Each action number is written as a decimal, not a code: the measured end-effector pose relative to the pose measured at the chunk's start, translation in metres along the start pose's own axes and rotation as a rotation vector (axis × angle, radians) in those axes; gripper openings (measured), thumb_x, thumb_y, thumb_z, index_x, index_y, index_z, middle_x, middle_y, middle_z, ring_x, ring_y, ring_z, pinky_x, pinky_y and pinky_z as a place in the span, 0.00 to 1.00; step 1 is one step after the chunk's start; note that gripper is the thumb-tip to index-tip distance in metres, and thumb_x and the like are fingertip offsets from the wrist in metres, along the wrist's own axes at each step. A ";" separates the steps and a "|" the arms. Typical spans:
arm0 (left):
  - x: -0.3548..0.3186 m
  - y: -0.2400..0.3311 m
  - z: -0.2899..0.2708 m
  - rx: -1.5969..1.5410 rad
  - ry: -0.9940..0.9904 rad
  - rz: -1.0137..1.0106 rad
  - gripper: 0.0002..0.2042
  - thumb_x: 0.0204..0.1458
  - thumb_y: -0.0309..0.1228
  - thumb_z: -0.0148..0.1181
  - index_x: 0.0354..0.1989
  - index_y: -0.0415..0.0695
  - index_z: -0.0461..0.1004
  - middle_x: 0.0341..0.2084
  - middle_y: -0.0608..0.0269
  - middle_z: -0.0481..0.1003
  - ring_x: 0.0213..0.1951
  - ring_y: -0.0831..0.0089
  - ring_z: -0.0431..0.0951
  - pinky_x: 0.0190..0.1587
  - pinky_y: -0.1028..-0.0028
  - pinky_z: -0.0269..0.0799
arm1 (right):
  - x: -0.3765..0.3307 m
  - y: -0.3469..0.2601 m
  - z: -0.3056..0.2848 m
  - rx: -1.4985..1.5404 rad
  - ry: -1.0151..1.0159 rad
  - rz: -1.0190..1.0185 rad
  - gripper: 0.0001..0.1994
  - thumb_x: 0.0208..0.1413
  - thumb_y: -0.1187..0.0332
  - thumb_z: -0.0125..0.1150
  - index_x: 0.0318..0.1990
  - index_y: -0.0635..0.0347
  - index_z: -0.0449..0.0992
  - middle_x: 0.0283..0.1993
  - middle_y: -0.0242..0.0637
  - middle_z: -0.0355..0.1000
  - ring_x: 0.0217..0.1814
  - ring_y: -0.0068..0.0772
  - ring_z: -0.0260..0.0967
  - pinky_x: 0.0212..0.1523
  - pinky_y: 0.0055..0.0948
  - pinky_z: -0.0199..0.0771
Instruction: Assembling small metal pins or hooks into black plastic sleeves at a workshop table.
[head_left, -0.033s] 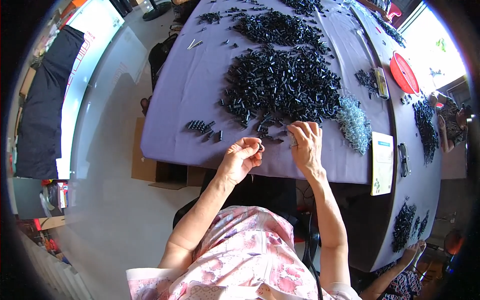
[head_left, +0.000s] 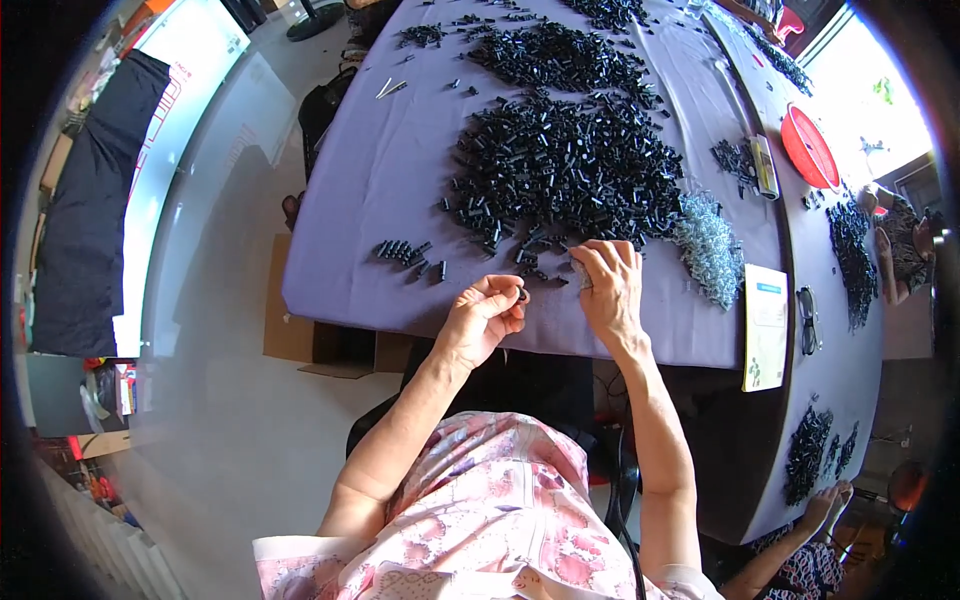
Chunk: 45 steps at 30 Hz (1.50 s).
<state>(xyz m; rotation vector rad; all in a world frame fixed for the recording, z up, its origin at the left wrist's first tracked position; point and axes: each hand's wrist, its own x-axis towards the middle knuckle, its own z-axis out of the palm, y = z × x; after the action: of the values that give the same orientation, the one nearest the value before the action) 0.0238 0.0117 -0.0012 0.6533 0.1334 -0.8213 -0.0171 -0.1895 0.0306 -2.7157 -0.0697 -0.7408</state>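
Over the table's near edge, my left hand pinches a small black cylindrical piece between thumb and forefinger. To its right, my right hand is curled with fingers bent down, and some small clear pieces show under its fingertips. Just beyond both hands lies a big heap of short black cylindrical pieces. A pile of small clear plastic pieces sits to the right of my right hand. A small group of black pieces lies to the left.
A purple cloth covers the table. On the right are a booklet, eyeglasses, a red basket and further black heaps. Other people's hands work along the right side. An open cardboard box stands below the left edge.
My right hand's fingers have shifted very slightly to the left. My left hand keeps its pinch on the black piece, and nothing else visibly differs.
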 end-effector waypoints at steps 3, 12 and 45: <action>-0.002 0.000 0.000 0.013 0.013 0.014 0.05 0.54 0.24 0.55 0.39 0.42 0.73 0.29 0.61 0.76 0.27 0.76 0.75 0.31 0.74 0.73 | 0.014 -0.005 0.013 -0.061 -0.050 0.022 0.18 0.34 0.79 0.58 0.38 0.56 0.76 0.39 0.33 0.72 0.43 0.39 0.65 0.45 0.37 0.63; 0.000 -0.002 -0.002 0.041 -0.004 0.021 0.05 0.54 0.26 0.56 0.38 0.45 0.74 0.29 0.62 0.76 0.29 0.76 0.73 0.33 0.74 0.71 | 0.020 -0.010 0.017 0.072 -0.024 0.176 0.18 0.37 0.85 0.51 0.39 0.59 0.74 0.33 0.41 0.67 0.38 0.48 0.68 0.37 0.39 0.69; -0.002 -0.010 0.003 0.151 0.065 0.125 0.06 0.51 0.25 0.60 0.37 0.43 0.75 0.28 0.66 0.77 0.26 0.77 0.76 0.30 0.78 0.72 | -0.050 -0.056 0.026 1.145 0.083 0.529 0.10 0.47 0.88 0.58 0.36 0.66 0.74 0.33 0.31 0.75 0.36 0.17 0.70 0.39 0.18 0.71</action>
<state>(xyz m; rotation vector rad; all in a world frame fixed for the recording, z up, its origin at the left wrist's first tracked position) 0.0147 0.0062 -0.0036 0.8226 0.0887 -0.6939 -0.0554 -0.1260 0.0007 -1.5053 0.1849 -0.4296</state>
